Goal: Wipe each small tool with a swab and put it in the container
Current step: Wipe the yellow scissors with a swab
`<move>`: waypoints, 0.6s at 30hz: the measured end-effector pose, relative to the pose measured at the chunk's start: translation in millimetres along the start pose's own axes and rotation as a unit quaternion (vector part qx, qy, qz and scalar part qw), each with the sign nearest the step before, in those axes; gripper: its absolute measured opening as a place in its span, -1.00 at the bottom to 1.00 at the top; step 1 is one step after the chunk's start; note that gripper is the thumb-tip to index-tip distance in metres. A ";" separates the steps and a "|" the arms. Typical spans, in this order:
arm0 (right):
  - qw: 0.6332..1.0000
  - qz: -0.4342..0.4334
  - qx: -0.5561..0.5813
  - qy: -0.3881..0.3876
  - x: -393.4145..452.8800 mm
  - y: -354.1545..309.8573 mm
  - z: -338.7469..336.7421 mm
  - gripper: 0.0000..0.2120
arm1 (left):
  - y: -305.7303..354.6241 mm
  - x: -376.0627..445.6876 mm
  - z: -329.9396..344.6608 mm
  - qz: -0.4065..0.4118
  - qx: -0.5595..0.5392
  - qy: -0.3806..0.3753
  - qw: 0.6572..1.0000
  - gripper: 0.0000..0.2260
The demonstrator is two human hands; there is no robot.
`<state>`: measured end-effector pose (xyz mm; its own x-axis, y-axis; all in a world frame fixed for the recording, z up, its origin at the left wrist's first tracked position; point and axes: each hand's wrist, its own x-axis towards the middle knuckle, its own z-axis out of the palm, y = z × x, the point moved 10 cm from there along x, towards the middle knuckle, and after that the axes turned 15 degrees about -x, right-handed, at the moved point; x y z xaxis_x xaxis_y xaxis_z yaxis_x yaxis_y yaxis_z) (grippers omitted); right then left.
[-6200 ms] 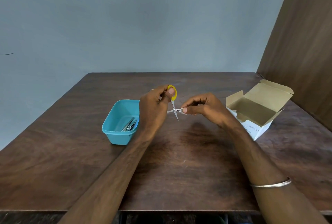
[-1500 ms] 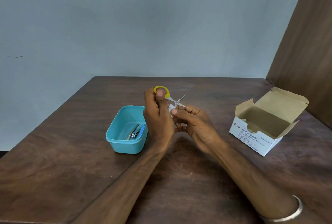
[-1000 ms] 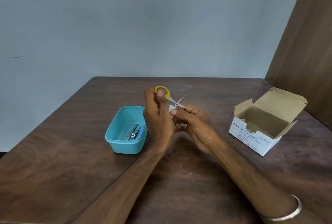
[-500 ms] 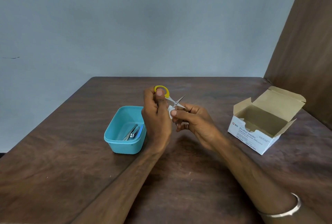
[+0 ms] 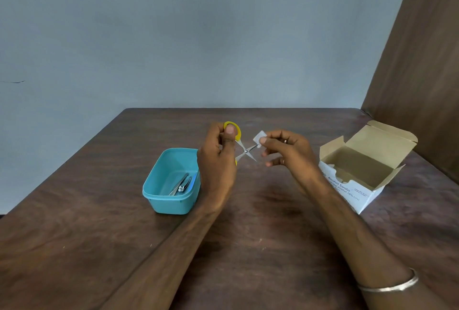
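While the table [image 5: 99, 235] is being viewed from above, a teal tub [image 5: 171, 200] is being seen at the left, with metal tools [image 5: 181, 185] lying inside it. Just beside the tub's right wall, the left hand [image 5: 217, 160] is being held upright, its fingers and thumb curled round the yellow handles of the scissors [image 5: 244, 151], which are being kept above the table with the blades spread apart. One blade tip is being touched by a small white swab [image 5: 258, 137], which is being pinched between the thumb and forefinger of the right hand [image 5: 288, 153]; the remaining fingers are being held loosely curled. A ring is being worn on that hand and a bangle [image 5: 390, 285] on its wrist. At the right, well apart from the tub, an open box [image 5: 357, 193] marked Alcohol Swabs is being left standing.
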<state>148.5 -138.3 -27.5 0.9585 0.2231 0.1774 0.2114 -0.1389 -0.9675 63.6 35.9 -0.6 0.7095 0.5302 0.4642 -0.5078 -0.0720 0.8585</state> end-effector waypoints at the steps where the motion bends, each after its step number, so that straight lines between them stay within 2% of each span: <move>1: 1.000 -0.009 0.015 -0.007 -1.0 -3.5 -0.3 -0.95 | 0.3 0.1 2.2 0.003 0.011 -0.013 1.000 -0.75; 6: 0.993 -0.057 -0.012 -0.103 -8.9 -18.2 18.4 -0.95 | -5.4 -0.2 15.4 -0.021 0.036 -0.072 0.997 -0.81; 9: 0.991 -0.057 -0.021 -0.117 -11.5 -18.2 24.8 -0.96 | -11.8 -0.3 19.1 -0.042 0.055 -0.099 0.993 -0.83; 13: 0.995 -0.039 -0.001 -0.095 -12.8 -17.2 19.1 -0.94 | -13.4 -0.3 20.1 -0.073 0.054 -0.105 0.990 -0.82; 15: 0.997 -0.028 0.031 -0.065 -11.2 -15.5 11.6 -0.93 | -19.4 -0.4 17.0 -0.116 -0.001 -0.081 0.990 -0.89; 18: 0.997 -0.010 0.080 -0.018 -8.0 -11.9 -0.7 -0.91 | -31.1 -5.0 17.6 -0.200 -0.112 -0.067 0.971 -0.93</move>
<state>138.4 -139.1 -17.4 0.9465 0.2588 0.1927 0.1942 0.0198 -0.9808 84.4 20.7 -25.8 0.9219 0.3613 0.1401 -0.2606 0.3104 0.9142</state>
